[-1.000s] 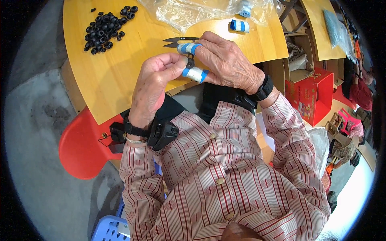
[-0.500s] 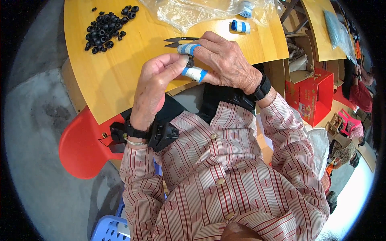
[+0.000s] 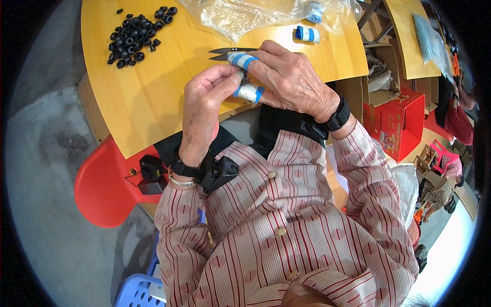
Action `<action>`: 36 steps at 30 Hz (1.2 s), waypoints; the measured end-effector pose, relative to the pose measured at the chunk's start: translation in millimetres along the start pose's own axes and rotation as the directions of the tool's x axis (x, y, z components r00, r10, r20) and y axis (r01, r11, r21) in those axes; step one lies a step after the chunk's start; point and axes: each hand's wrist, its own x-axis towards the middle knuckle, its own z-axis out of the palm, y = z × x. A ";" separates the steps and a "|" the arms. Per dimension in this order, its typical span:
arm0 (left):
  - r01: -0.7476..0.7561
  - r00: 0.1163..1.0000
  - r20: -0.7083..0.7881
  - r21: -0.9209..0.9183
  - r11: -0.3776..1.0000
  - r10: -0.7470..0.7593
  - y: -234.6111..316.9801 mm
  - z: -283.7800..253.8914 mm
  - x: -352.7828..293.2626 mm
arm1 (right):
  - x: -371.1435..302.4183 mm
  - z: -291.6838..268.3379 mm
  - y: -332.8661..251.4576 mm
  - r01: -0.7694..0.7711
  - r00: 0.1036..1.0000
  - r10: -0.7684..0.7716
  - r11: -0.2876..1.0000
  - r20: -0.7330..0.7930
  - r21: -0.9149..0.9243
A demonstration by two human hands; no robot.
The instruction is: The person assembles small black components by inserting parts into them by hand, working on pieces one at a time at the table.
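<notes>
At the table's near edge my two hands meet. My left hand [image 3: 204,100] is closed, thumb and forefinger pinched on a small black part that is mostly hidden between the fingers. My right hand [image 3: 291,77] closes on the same part from the other side. Its thumb and forefinger wear blue-and-white wraps [image 3: 248,93]. Just beyond the right fingers lie the dark blades of thread snips [image 3: 222,51], slightly apart; that hand covers their handles. A pile of small black ring-like pieces [image 3: 130,42] sits at the far left of the table.
A clear plastic bag [image 3: 235,20] lies at the table's far side, near a blue-and-white striped roll [image 3: 307,34]. To the right stand a cardboard box [image 3: 381,77] and a red box [image 3: 399,125]. A red chair [image 3: 105,181] is at left. Other people sit farther right.
My left hand and forearm have moved a little to the right, and its wrist has turned. The black part between my fingers shows less than before. The snips and the pile stay put.
</notes>
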 end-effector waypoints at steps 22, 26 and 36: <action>0.035 0.998 -0.056 0.117 0.993 -0.028 0.7 10.1 0.3 | -3.1 -0.9 -3.2 -0.070 0.997 0.071 0.997 0.037 -0.036; 0.053 0.996 -0.075 0.122 0.991 -0.044 1.8 10.8 -0.7 | -3.4 0.3 -3.8 -0.084 0.996 0.085 0.996 0.042 -0.021; 0.044 0.997 -0.069 0.099 0.994 -0.037 0.9 10.9 1.0 | -2.8 -0.7 -1.3 -0.079 0.995 0.078 0.997 0.061 0.023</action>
